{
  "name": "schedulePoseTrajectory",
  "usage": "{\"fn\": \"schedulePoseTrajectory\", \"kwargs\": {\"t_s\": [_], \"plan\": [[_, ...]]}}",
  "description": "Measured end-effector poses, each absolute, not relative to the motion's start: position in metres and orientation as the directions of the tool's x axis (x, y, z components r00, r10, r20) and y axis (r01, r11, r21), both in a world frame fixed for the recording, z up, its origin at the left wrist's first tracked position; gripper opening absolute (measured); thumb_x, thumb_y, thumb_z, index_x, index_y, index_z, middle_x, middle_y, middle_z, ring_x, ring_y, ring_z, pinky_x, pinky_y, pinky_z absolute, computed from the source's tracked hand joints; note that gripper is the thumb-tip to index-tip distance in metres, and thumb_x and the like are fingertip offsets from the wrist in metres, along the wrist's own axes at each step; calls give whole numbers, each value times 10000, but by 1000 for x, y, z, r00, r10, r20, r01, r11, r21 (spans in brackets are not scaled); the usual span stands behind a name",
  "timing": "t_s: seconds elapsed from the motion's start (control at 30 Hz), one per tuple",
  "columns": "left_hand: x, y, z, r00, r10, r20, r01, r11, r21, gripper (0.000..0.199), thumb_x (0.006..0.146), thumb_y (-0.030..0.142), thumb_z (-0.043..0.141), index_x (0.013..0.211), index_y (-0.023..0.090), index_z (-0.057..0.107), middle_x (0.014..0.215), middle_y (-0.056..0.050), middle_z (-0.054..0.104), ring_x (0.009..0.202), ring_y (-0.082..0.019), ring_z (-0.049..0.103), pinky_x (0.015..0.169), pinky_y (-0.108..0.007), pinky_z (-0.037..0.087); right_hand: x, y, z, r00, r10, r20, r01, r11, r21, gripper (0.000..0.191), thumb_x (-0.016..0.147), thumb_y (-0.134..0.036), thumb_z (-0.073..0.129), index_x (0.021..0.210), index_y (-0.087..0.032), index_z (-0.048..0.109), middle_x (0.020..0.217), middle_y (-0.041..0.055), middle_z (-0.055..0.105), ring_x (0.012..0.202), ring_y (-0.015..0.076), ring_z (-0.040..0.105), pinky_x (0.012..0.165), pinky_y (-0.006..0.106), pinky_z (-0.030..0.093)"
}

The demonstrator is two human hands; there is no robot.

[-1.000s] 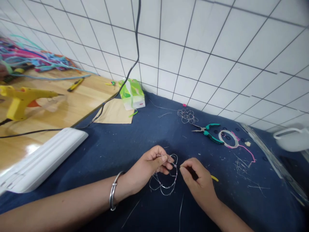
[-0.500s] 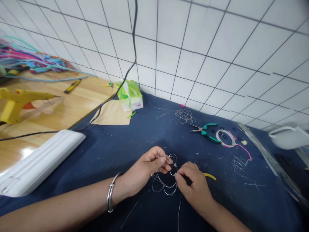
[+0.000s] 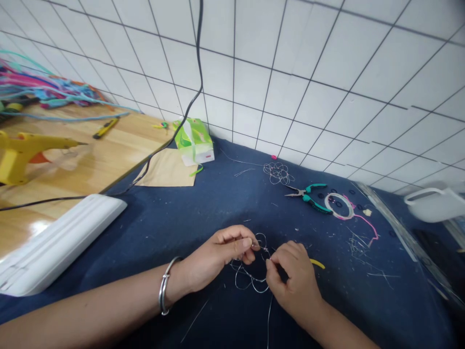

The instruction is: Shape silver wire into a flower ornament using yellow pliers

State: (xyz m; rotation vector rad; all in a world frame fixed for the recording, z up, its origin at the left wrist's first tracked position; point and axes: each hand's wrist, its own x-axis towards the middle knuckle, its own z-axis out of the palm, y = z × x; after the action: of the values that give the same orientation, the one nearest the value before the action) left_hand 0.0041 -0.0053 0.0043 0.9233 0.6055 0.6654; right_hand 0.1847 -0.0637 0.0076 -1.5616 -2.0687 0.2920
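A thin silver wire [image 3: 258,290] bent into several round loops hangs between my two hands above the dark blue cloth. My left hand [image 3: 221,254], with a silver bangle on the wrist, pinches the upper left part of the looped wire between thumb and fingers. On the right side, my right hand [image 3: 295,271] pinches the same wire with thumb and forefinger. Below it a loose wire strand runs down toward the front edge of view. My fingers cover part of the loops. A yellow curved piece [image 3: 317,263] shows just behind my right hand.
Teal-handled pliers [image 3: 308,197] lie beyond my hands, near a finished-looking looped wire [image 3: 277,173], a clear ring-shaped spool [image 3: 339,206] and wire scraps [image 3: 359,245]. Leftward are a white elongated device [image 3: 61,242], a yellow glue gun [image 3: 32,150], a tissue pack [image 3: 194,140] and a black cable [image 3: 191,106].
Both hands stay pinched on the looped wire. My left hand has dipped slightly, and the loops have shifted a little to the right. The view has moved slightly.
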Motion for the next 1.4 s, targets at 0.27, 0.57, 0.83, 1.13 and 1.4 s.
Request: {"fn": "schedulePoseTrajectory", "kwargs": {"t_s": [0.27, 0.57, 0.83, 1.13, 1.4], "plan": [[2, -5, 6, 638, 738, -218, -228, 452, 863, 273, 855, 335, 489, 747, 128, 631, 842, -76, 626, 700, -140, 566, 693, -279, 433, 184, -66, 5, -190, 924, 331, 807, 339, -483, 135, 798, -151, 473, 668, -183, 488, 644, 5, 530, 641, 141, 468, 632, 310, 324], [2, -6, 5, 628, 738, -247, -201, 461, 865, 215, 801, 276, 582, 660, 115, 557, 813, -73, 641, 676, -133, 600, 663, -264, 446, 184, -67, 1, -205, 920, 334, 824, 346, -449, 119, 812, -156, 475, 701, -182, 509, 661, 13, 553, 661, 150, 505, 667, 327, 354], [3, -7, 6, 611, 750, -254, -231, 476, 848, 147, 799, 234, 580, 726, 146, 487, 826, -55, 651, 702, -138, 622, 687, -279, 456, 183, -66, 5, -97, 949, 301, 725, 275, -632, 89, 792, -154, 499, 835, -211, 553, 687, -2, 586, 670, 149, 531, 675, 317, 401], [2, -5, 7, 631, 739, -236, -218, 461, 860, 71, 813, 200, 558, 787, 142, 526, 869, -61, 632, 752, -143, 603, 727, -291, 436, 182, -66, 5, 5, 1000, 29, 523, 23, -852, 93, 786, -187, 520, 856, -224, 569, 803, 6, 624, 783, 165, 581, 719, 315, 450], [2, -5, 6, 642, 734, -221, -223, 456, 862, 39, 804, 166, 552, 792, 139, 527, 881, -58, 615, 760, -143, 590, 732, -292, 419, 184, -66, 7, 3, 1000, 15, 435, 12, -901, 152, 775, -152, 522, 907, -220, 555, 872, -1, 617, 833, 148, 577, 766, 296, 445]]}}
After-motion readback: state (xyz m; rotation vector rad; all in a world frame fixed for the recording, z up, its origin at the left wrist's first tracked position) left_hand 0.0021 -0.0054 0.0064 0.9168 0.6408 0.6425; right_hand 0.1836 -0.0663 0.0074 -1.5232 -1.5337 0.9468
